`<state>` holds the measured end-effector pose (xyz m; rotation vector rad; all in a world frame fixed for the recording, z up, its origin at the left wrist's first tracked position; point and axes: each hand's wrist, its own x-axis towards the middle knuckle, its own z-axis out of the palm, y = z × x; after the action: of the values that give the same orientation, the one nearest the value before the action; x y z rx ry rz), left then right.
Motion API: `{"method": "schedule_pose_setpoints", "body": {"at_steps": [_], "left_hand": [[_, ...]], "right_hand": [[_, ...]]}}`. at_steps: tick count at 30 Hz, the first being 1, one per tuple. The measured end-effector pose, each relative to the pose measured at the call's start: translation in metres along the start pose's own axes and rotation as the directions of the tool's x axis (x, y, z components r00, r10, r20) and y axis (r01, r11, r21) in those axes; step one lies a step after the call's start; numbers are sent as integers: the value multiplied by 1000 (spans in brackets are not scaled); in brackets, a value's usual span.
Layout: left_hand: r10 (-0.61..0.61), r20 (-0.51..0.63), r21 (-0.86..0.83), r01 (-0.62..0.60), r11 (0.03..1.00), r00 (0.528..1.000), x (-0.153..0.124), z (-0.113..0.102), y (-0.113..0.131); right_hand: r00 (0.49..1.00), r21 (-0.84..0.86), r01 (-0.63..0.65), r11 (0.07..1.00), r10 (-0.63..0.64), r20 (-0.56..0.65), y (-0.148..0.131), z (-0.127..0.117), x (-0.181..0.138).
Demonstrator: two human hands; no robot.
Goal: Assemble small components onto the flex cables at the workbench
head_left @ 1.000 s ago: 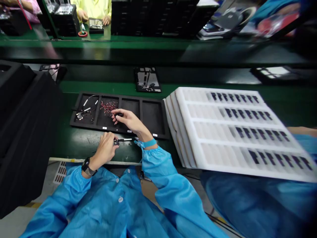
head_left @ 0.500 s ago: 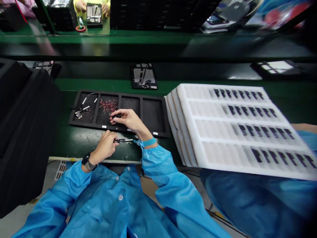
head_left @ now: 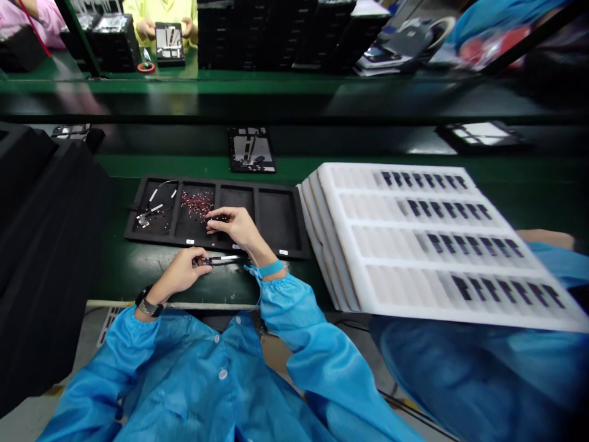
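Note:
My left hand (head_left: 184, 269), a watch on its wrist, is closed on a small circuit board (head_left: 208, 261) with a black and white flex cable (head_left: 225, 259) that reaches right, in front of the tray. Over the second compartment of the black foam tray (head_left: 280, 253), my right hand (head_left: 232, 226) has thumb and fingers drawn together in a pinch. Whatever it holds, if anything, is too small or hidden to name. Many tiny red and black parts (head_left: 197, 204) lie scattered just beyond those fingertips. The leftmost compartment contains another small board (head_left: 143, 220) with white-ended cables.
On the right stands a stack of white foam trays (head_left: 391, 245) with rows of dark pieces; a co-worker's arm (head_left: 547, 238) is beside it. Black foam trays (head_left: 50, 245) are piled at the left. Opened tablet-like devices (head_left: 251, 150) lie beyond. A person in yellow (head_left: 161, 12) works opposite.
The camera view has shifted slightly. My left hand has turned a little, so more of the board shows. My right hand stays pinched over the same compartment, its fingertips close to the tiny parts.

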<state>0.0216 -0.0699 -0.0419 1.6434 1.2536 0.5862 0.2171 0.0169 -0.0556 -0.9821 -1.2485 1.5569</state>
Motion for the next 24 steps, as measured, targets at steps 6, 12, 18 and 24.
{"method": "schedule_pose_setpoints", "body": {"at_steps": [6,12,18,24], "left_hand": [[13,27,-126,-9,992,1000,0,-28,5],[15,19,-189,-11,982,1000,-8,-71,21],[27,31,-169,-21,985,999,-1,-108,30],[92,161,-111,-75,991,983,49,-102,16]], "right_hand": [[998,-13,32,999,-31,58,-3,-1,1],[997,-110,71,991,-68,30,-8,0,-1],[992,-250,123,960,-120,27,-16,0,-5],[978,-350,209,913,-199,66,-20,0,-8]]}}
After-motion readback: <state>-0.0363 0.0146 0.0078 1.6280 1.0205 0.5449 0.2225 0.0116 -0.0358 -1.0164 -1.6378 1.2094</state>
